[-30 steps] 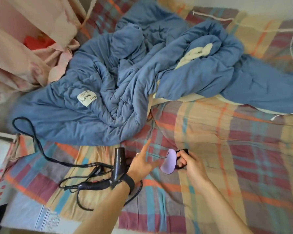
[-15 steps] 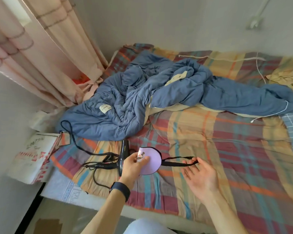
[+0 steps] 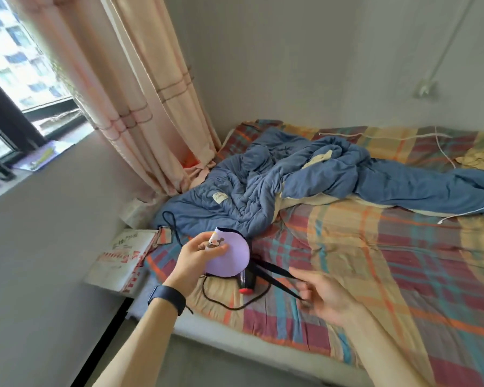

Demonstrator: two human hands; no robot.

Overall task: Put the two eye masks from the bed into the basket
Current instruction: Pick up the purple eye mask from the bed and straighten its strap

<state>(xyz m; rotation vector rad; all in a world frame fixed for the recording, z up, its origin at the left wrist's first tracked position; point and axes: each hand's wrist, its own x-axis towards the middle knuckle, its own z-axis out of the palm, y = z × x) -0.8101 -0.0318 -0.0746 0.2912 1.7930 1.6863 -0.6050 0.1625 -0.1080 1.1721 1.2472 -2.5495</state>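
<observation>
A lilac eye mask (image 3: 231, 256) with a black edge and a small cartoon patch is lifted above the bed's near left corner. My left hand (image 3: 199, 254) pinches its left end at the patch. The mask's black strap (image 3: 277, 277) stretches to the right, where my right hand (image 3: 326, 296) holds it between the fingers. A second eye mask and a basket are not in view.
A black hair dryer (image 3: 246, 279) with its cord lies on the plaid sheet (image 3: 389, 261) under the mask. A crumpled blue quilt (image 3: 305, 185) covers the far half of the bed. A cardboard box (image 3: 120, 261) sits left of the bed, a curtain (image 3: 140, 93) and window beyond.
The view has pulled back and up from the bed. Both hands have lifted the mask higher and to the left, with the strap still stretched between them.
</observation>
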